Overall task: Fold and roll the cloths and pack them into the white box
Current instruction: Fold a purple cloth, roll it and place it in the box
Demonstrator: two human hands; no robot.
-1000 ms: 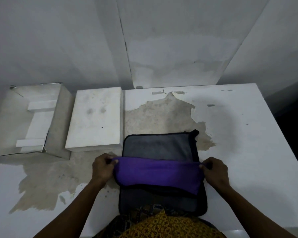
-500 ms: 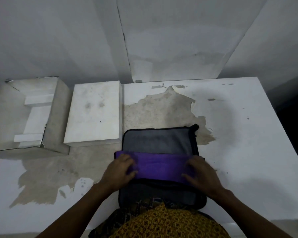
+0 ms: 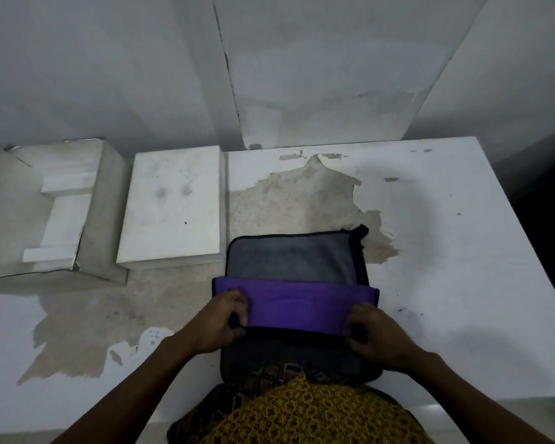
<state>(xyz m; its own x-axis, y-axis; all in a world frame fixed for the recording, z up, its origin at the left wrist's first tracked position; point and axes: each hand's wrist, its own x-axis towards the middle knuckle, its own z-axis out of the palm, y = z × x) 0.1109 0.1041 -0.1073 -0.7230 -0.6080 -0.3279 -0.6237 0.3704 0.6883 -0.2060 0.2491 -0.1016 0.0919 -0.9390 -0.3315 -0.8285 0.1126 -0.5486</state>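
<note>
A purple cloth (image 3: 297,304), folded into a wide band, lies across a grey cloth with black edging (image 3: 293,257) on the table in front of me. My left hand (image 3: 220,318) pinches the band's near edge at its left end, fingers on top and thumb underneath. My right hand (image 3: 377,334) grips the near edge at the right end the same way. The open white box (image 3: 92,219) stands at the far left with white inserts inside. Its lid (image 3: 173,206) lies flat beside it.
The white table (image 3: 446,251) has a large patch of peeled, brownish surface in the middle and left. A stained white wall rises behind it. The table's right edge drops into darkness. My patterned yellow clothing fills the bottom of the view.
My hands went from holding the band's two ends to pressing flat on top of it, and now they pinch its near edge at both ends.
</note>
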